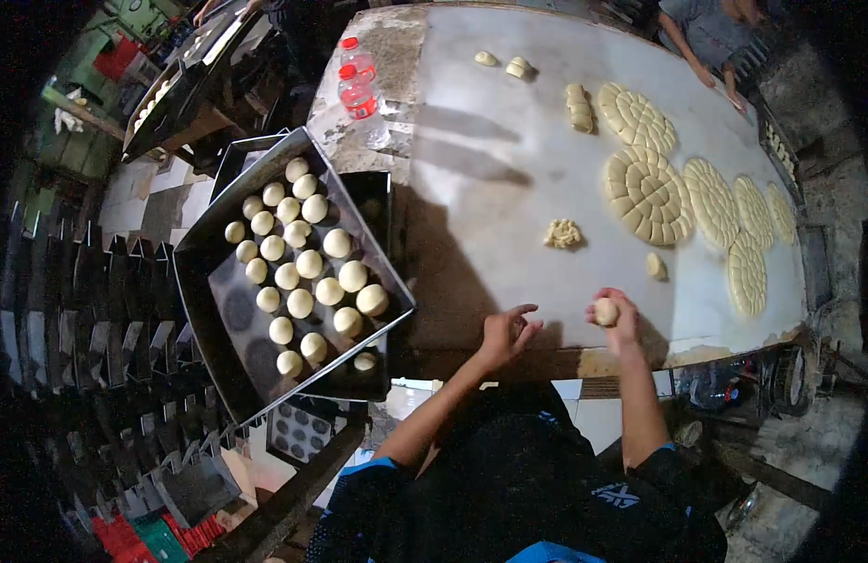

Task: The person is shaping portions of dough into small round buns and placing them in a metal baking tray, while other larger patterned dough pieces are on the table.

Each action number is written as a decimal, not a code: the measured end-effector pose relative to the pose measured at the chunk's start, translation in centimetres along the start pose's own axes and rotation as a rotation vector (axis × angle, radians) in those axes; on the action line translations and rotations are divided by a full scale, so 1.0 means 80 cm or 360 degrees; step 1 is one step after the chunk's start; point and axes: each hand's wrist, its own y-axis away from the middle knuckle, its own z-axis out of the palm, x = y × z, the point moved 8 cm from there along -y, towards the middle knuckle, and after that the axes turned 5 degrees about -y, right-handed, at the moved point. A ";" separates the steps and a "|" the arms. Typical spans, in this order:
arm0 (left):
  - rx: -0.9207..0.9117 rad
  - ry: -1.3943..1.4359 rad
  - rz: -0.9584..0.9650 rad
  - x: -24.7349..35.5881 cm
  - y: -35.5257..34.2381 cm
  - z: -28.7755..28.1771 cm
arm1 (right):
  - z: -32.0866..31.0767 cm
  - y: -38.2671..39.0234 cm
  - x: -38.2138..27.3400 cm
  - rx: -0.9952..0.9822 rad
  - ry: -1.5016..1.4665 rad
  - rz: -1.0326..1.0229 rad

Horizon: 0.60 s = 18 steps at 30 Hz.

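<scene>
My right hand is closed around a round dough ball above the near edge of the pale worktable. To its left, my left hand holds nothing; its fingers are apart, with the index finger stretched out. A small dough piece lies just beyond my right hand. Farther up the table sits a crumbly lump of dough. Flat dough rounds scored into small segments spread over the table's right side. On my left, a dark metal tray carries many smooth dough balls.
The tray rests tilted on other dark pans beside the table. Plastic bottles with red caps stand at the table's far left. A dough roll and small lumps lie farther back. Another person's hands rest at the far right edge.
</scene>
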 end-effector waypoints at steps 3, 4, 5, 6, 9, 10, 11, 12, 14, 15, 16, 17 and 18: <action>0.0021 0.0031 0.0166 0.032 0.002 -0.044 | 0.108 0.025 0.058 -0.0404 0.0435 -0.0249; -0.0004 -0.0005 0.0186 0.039 0.003 -0.059 | 0.149 0.037 0.065 -0.0507 0.0776 -0.0587; -0.0118 0.0365 -0.0116 0.015 0.004 -0.063 | 0.170 0.049 0.064 -0.0504 0.0775 -0.0603; -0.0115 0.0359 -0.0112 0.018 0.008 -0.071 | 0.190 0.063 0.054 -0.0445 0.0985 -0.0694; -0.0001 0.0595 0.0051 0.031 0.011 -0.080 | 0.198 0.076 0.023 -0.0340 0.1154 -0.0874; -0.0028 0.0591 0.0051 0.036 0.011 -0.070 | 0.190 0.084 0.014 -0.0304 0.1131 -0.0934; -0.0040 0.0327 0.0137 0.047 0.008 -0.062 | 0.192 0.093 -0.003 -0.0211 0.1254 -0.1112; -0.0055 0.0064 0.0224 0.057 0.004 -0.051 | 0.182 0.089 -0.008 -0.0180 0.1243 -0.1101; -0.0168 -0.0223 0.0277 0.075 -0.009 -0.029 | 0.161 0.091 -0.020 -0.0055 0.1531 -0.1370; -0.0328 -0.0312 0.0368 0.081 -0.013 -0.007 | 0.135 0.080 -0.017 -0.0028 0.1486 -0.1326; -0.0475 -0.0401 0.0465 0.095 -0.021 0.013 | 0.115 0.069 -0.024 -0.0003 0.1474 -0.1320; -0.0618 -0.0229 0.0472 0.105 -0.030 0.028 | 0.088 0.058 -0.033 0.0221 0.1593 -0.1270; -0.0926 0.0357 0.0172 0.108 -0.026 0.052 | 0.059 0.046 -0.042 0.0441 0.1707 -0.1212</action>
